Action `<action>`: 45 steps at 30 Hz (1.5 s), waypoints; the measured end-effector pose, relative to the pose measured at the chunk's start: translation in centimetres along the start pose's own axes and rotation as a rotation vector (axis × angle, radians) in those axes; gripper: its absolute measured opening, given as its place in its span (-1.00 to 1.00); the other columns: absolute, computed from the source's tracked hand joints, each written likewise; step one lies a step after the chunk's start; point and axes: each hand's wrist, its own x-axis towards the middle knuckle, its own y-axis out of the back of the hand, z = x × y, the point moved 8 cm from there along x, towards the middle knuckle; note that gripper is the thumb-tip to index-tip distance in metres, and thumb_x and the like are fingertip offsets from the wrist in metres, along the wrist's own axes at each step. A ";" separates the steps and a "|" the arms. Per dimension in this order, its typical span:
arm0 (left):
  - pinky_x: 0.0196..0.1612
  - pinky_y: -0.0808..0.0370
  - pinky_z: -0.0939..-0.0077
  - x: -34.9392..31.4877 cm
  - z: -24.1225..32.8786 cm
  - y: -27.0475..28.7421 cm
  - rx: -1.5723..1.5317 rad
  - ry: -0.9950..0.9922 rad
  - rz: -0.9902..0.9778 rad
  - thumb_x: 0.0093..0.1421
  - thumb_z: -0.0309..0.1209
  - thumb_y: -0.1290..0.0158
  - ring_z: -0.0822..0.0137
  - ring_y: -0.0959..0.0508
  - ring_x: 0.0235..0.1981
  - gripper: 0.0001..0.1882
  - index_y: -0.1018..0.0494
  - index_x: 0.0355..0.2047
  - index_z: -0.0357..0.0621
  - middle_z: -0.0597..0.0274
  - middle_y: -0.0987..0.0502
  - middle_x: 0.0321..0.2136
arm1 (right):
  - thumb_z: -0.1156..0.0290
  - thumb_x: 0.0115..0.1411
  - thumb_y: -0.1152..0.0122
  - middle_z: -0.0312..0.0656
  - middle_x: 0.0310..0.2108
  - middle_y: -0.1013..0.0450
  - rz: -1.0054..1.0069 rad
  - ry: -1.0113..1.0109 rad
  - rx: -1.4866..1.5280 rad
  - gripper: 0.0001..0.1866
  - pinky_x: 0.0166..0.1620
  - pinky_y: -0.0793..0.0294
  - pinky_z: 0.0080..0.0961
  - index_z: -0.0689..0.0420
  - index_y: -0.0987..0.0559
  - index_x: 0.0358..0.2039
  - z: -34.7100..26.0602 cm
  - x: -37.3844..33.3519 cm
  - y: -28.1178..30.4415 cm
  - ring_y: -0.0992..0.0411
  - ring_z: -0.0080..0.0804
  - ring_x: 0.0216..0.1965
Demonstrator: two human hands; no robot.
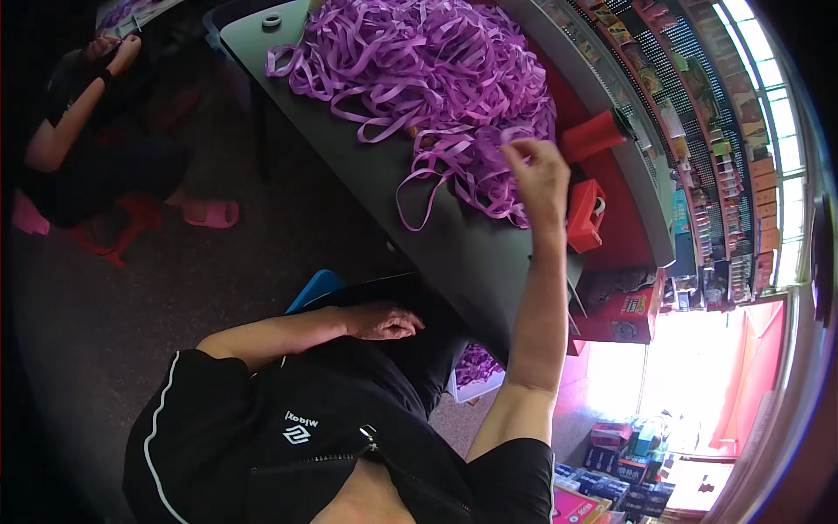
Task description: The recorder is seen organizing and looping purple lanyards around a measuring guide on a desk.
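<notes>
Far left, a seated person in dark clothes, one forearm raised, pink slippers on the dull grey floor, beside a red stool frame. Lower middle, black jacket with a white piping line and a metal zip. Left hand resting on the lap near a blue seat edge, fingers loosely curled, grasping nothing visible. Beyond it, a dark matte table, long and smooth, corner rounded, with a small grey tape ring near its far end. Heaped over most of the tabletop, purple bands: flat, thin, glossy strips, tangled in loops, a few trailing off the pile toward the near edge. Right hand raised at the near right side of the heap, fingers pinched together on the end of one band, the forearm rising from the lower edge and hiding part of the table edge. Just right of that hand, a red tape dispenser, blocky and hard-edged, and a red cylinder lying tilted. Under the table, a pale bin with more purple strips. Further right, a curved shelf wall packed with small coloured packets, then bright windows. Lower right, stacked cartons in dark and red.
</notes>
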 end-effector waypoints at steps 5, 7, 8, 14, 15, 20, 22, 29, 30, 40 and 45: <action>-0.03 -0.47 0.41 -1.0 5.9 2.5 0.002 0.078 0.074 0.26 -0.39 0.00 0.21 -0.52 -0.06 -0.75 -0.50 -0.11 -0.21 0.14 -0.52 -0.08 | 0.41 0.16 -0.25 -0.28 -0.48 -0.53 0.285 -0.150 0.768 -0.87 -0.45 -0.34 -0.73 0.20 -0.60 -0.35 -0.7 2.4 7.2 -0.38 -0.65 -0.54; -0.06 -0.49 0.42 -0.3 12.2 5.1 0.025 -0.046 0.130 0.22 -0.43 -0.05 0.21 -0.55 -0.12 -0.78 -0.52 -0.13 -0.19 0.16 -0.55 -0.15 | 0.40 0.17 -0.24 -0.30 -0.50 -0.52 0.344 -0.141 0.949 -0.86 -0.47 -0.30 -0.78 0.20 -0.60 -0.33 -0.3 2.6 10.4 -0.36 -0.70 -0.55; -0.08 -0.50 0.42 0.1 14.9 6.2 0.034 -0.102 0.144 0.19 -0.46 -0.07 0.21 -0.57 -0.15 -0.78 -0.52 -0.14 -0.18 0.17 -0.57 -0.19 | 0.40 0.17 -0.24 -0.30 -0.50 -0.51 0.371 -0.119 0.982 -0.86 -0.48 -0.29 -0.80 0.20 -0.59 -0.32 0.9 2.2 12.2 -0.35 -0.72 -0.55; 0.02 -0.41 0.41 3.7 25.0 15.1 0.503 -0.323 0.633 0.07 -0.62 -0.14 0.24 -0.50 -0.04 -0.65 -0.47 -0.09 -0.22 0.09 -0.52 -0.11 | 0.45 0.15 -0.26 -0.32 -0.53 -0.47 0.402 -0.063 1.058 -0.82 -0.51 -0.26 -0.83 0.26 -0.60 -0.26 0.7 0.3 16.9 -0.37 -0.72 -0.52; 0.04 -0.39 0.41 5.1 25.4 16.3 0.488 -0.329 0.675 0.08 -0.57 -0.14 0.25 -0.48 -0.01 -0.63 -0.44 -0.05 -0.22 0.10 -0.49 -0.06 | 0.45 0.15 -0.26 -0.31 -0.52 -0.47 0.389 -0.042 1.057 -0.81 -0.50 -0.27 -0.83 0.27 -0.60 -0.25 0.1 -0.3 17.6 -0.37 -0.71 -0.51; 0.12 -0.31 0.43 13.3 24.8 20.4 0.740 -0.340 0.694 0.14 -0.35 -0.14 0.32 -0.42 0.04 -0.54 -0.38 0.03 -0.25 0.17 -0.44 0.02 | 0.47 0.16 -0.24 -0.28 -0.51 -0.47 0.417 0.066 1.173 -0.80 -0.50 -0.28 -0.86 0.30 -0.59 -0.23 -1.4 -1.9 20.6 -0.39 -0.70 -0.48; 0.16 -0.28 0.42 16.9 22.1 20.7 0.521 -0.212 0.429 0.13 -0.32 -0.13 0.32 -0.42 0.05 -0.51 -0.38 0.05 -0.26 0.17 -0.45 0.00 | 0.49 0.15 -0.15 -0.26 -0.49 -0.46 0.429 0.077 1.156 -0.83 -0.42 -0.33 -0.69 0.32 -0.59 -0.30 -1.5 -2.9 22.3 -0.39 -0.61 -0.46; 0.33 -0.03 0.33 20.9 19.4 19.3 -0.110 -0.165 -0.041 -0.06 -0.65 0.07 0.21 -0.20 0.26 -0.39 -0.37 0.11 -0.20 0.06 -0.30 0.18 | 0.39 0.20 -0.21 -0.38 -0.57 -0.43 0.157 0.085 1.126 -0.80 -0.56 -0.21 -0.88 0.27 -0.58 -0.27 -2.7 -3.0 21.4 -0.31 -0.76 -0.59; 0.34 -0.01 0.28 21.3 19.5 18.4 0.065 -0.169 -0.057 -0.06 -0.65 0.05 0.19 -0.16 0.28 -0.39 -0.39 0.09 -0.13 0.07 -0.25 0.21 | 0.40 0.21 -0.19 -0.38 -0.57 -0.42 0.123 0.135 1.179 -0.82 -0.55 -0.22 -0.88 0.27 -0.58 -0.27 -3.4 -3.2 21.5 -0.31 -0.75 -0.58; 0.23 -0.21 0.28 22.8 18.7 20.1 1.049 -0.263 -0.026 0.05 -0.56 -0.09 0.14 -0.31 0.17 -0.78 -0.52 -0.25 -0.13 0.08 -0.35 0.12 | 0.34 0.30 -0.04 -0.34 -0.52 -0.47 0.101 0.397 1.457 -0.76 -0.37 -0.39 -0.63 0.21 -0.56 -0.18 -2.7 -3.2 23.3 -0.38 -0.56 -0.47; -0.07 -0.38 0.52 19.1 16.8 31.6 0.307 0.000 0.504 0.11 -0.49 -0.07 0.44 -0.49 -0.23 -0.77 -0.54 -0.19 -0.20 0.30 -0.55 -0.23 | 0.25 0.36 0.10 -0.40 -0.64 -0.35 0.046 0.460 1.674 -0.71 -0.34 -0.40 -0.51 0.14 -0.53 -0.16 -2.3 -4.2 24.5 -0.31 -0.53 -0.51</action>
